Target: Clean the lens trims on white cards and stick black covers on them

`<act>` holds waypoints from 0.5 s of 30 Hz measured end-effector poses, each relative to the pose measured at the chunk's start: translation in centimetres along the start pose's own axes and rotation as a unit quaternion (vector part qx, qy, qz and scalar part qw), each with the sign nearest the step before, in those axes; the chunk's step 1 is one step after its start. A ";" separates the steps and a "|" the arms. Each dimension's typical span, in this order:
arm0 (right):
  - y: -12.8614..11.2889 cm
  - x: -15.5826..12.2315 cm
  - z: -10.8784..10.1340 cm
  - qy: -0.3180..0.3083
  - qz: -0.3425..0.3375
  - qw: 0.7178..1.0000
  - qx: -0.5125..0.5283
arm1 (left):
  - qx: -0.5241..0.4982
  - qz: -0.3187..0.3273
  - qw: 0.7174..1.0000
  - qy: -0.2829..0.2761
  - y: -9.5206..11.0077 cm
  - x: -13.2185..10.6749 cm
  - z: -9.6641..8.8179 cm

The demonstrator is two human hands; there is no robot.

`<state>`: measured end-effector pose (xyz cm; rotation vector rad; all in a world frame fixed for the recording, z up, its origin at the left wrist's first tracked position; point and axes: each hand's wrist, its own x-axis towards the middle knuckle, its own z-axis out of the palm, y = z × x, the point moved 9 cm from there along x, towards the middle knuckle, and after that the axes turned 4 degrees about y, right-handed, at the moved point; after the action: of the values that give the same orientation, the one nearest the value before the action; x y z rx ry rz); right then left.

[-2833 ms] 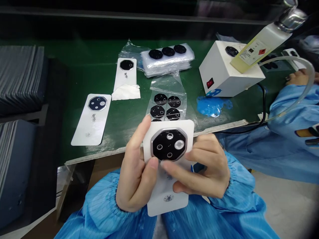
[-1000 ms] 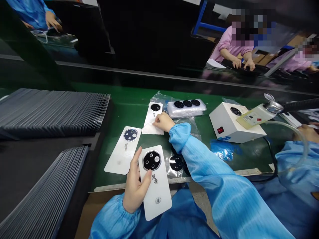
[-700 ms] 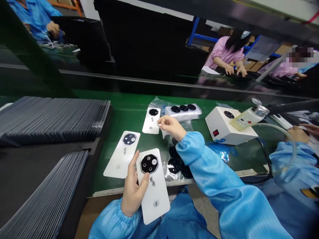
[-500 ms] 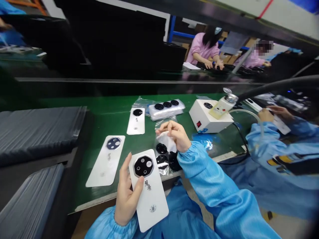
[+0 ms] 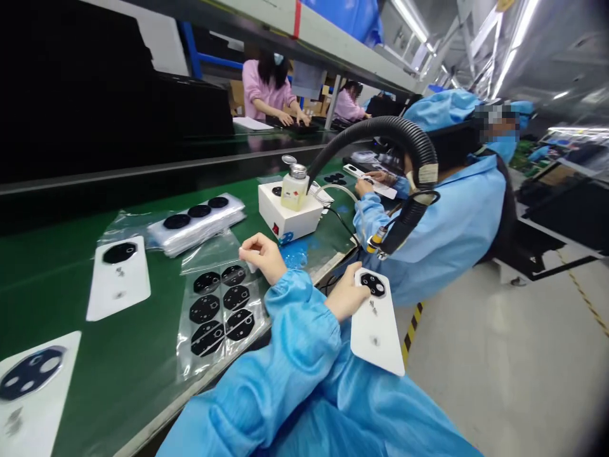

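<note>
Swung rightward, the card, long axis running away from the wrist, is gripped by the left hand, while the curled right hand, its hold unclear, hovers over the lens sheet.

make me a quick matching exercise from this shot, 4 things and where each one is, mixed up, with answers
Things
1. small bottle with a metal top
2. black octagonal pieces
3. white card with a black camera ring
4. plastic-wrapped stack

Places
A. gripped in a hand, past the belt edge
B. on top of a white box
C. on loose clear plastic, left of the white box
D. in a clear plastic bag on the green belt

Pairs
1-B, 2-D, 3-A, 4-C
</note>
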<state>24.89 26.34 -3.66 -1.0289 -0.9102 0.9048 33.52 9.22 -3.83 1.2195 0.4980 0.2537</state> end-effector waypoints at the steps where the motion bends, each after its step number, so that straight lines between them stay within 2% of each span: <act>1: 0.1 -0.1 0.1 -0.001 0.004 1.000 0.000 | 0.000 -0.004 1.000 -0.002 -0.2 1.2 0.6; 4: 0.3 -0.4 0.1 -0.005 0.015 1.000 0.003 | -0.007 -0.002 1.000 0.009 -0.4 3.6 1.0; 8: 0.7 -0.2 0.0 -0.008 0.023 1.000 0.016 | -0.011 0.015 1.000 0.010 0.0 4.9 1.2; 12: 0.9 -0.2 -0.1 -0.011 0.023 1.000 0.015 | -0.007 0.021 1.000 -0.015 0.0 4.5 2.1; 15: 0.8 -0.3 0.0 -0.013 0.019 1.000 0.007 | 0.005 0.012 0.999 -0.037 -0.3 2.6 2.2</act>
<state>24.65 26.28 -4.52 -1.0266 -0.9075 0.9577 36.87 8.45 -4.12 1.2416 0.4205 0.2260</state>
